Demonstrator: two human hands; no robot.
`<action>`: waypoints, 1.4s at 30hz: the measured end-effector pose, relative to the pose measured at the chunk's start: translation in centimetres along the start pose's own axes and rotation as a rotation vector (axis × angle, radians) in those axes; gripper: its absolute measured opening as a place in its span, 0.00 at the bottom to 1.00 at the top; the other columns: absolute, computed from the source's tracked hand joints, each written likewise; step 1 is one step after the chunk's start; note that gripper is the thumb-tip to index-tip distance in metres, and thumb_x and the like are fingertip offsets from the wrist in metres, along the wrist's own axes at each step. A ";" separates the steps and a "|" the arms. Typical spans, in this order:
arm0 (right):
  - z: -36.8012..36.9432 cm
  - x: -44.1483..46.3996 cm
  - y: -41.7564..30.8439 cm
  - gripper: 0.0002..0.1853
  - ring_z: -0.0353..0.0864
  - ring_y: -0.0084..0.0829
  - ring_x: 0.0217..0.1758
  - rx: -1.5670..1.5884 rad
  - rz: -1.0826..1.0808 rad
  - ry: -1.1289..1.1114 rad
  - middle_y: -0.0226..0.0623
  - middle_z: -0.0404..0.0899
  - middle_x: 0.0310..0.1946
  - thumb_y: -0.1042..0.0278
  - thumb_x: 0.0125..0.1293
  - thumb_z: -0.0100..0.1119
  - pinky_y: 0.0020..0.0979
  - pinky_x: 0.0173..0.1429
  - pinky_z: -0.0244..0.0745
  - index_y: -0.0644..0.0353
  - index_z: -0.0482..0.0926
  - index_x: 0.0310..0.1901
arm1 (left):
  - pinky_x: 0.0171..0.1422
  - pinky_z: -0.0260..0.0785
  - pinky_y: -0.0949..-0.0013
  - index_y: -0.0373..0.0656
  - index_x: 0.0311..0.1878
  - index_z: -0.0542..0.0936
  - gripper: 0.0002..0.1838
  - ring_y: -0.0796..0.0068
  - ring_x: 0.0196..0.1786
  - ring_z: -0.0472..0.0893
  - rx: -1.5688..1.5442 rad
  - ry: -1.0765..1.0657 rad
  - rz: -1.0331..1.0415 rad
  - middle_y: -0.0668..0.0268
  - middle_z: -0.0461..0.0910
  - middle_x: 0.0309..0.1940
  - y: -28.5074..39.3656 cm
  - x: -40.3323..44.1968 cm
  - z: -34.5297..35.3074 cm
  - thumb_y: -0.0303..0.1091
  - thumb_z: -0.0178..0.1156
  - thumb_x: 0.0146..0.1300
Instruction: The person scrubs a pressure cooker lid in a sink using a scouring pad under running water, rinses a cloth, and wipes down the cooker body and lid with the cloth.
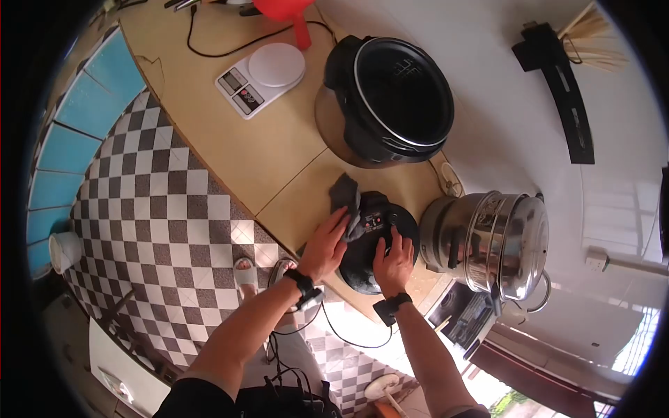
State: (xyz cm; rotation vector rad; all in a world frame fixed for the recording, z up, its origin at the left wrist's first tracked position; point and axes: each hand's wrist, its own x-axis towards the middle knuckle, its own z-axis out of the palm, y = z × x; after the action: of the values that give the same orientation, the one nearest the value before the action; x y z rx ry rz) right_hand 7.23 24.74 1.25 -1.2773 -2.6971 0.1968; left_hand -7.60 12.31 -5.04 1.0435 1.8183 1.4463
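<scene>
My left hand (325,245) presses a dark grey cloth (344,199) against the side of a round black pressure cooker lid (359,268), its fingers bent over the fabric. The lid lies on the counter with small red and white markings and a knob on top. Fingers stretched out, my right hand (394,266) rests on the lid's right part and holds nothing. Beyond the lid stands the pressure cooker (340,129) without its lid, its dark inner pot (404,90) showing.
A white kitchen scale (261,78) and a red plastic item (301,31) are farther along the tan counter (202,111). Close on the right stands a stacked metal steamer (488,244) by a gas stove (463,317). Checkered floor (160,209) lies left of the counter edge.
</scene>
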 end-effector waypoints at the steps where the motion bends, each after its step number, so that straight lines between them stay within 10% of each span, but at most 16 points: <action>1: 0.2 0.0 0.0 0.22 0.79 0.53 0.51 -0.007 -0.017 0.015 0.47 0.76 0.45 0.59 0.74 0.62 0.51 0.51 0.79 0.57 0.80 0.66 | 0.82 0.64 0.51 0.32 0.74 0.69 0.33 0.38 0.77 0.68 0.067 0.057 0.033 0.43 0.63 0.78 0.9 -2.6 0.3 0.26 0.62 0.65; 8: 0.6 0.1 0.5 0.22 0.79 0.54 0.51 -0.018 -0.019 0.015 0.48 0.76 0.45 0.58 0.75 0.62 0.52 0.52 0.78 0.57 0.80 0.66 | 0.85 0.56 0.39 0.28 0.68 0.73 0.30 0.31 0.84 0.53 0.404 -0.075 0.178 0.37 0.55 0.80 0.3 -7.5 2.7 0.33 0.67 0.67; 15: 1.8 2.2 1.7 0.24 0.80 0.56 0.54 -0.024 0.061 0.086 0.50 0.77 0.49 0.56 0.75 0.60 0.53 0.55 0.78 0.57 0.79 0.67 | 0.85 0.61 0.50 0.31 0.67 0.78 0.30 0.42 0.83 0.60 0.288 -0.151 0.263 0.50 0.62 0.80 1.2 4.5 -0.1 0.33 0.70 0.62; 25: 1.1 1.5 0.7 0.23 0.80 0.55 0.57 -0.032 0.139 0.019 0.50 0.77 0.50 0.54 0.76 0.59 0.53 0.56 0.78 0.55 0.79 0.67 | 0.83 0.65 0.53 0.34 0.64 0.83 0.24 0.54 0.80 0.66 0.789 -0.139 0.527 0.55 0.71 0.74 2.3 -8.0 3.5 0.33 0.61 0.66; 42: 1.9 2.1 1.7 0.25 0.78 0.56 0.58 -0.022 0.141 0.009 0.50 0.76 0.51 0.58 0.76 0.53 0.54 0.58 0.76 0.57 0.76 0.70 | 0.79 0.70 0.53 0.40 0.63 0.81 0.29 0.49 0.78 0.71 0.157 0.155 0.211 0.52 0.76 0.70 2.3 1.8 3.3 0.24 0.70 0.55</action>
State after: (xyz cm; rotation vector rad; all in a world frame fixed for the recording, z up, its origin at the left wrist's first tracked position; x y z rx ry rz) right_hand 6.85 27.30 -0.73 -1.4720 -2.6097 0.1777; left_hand -5.27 15.80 -3.54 1.2651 2.0079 1.5639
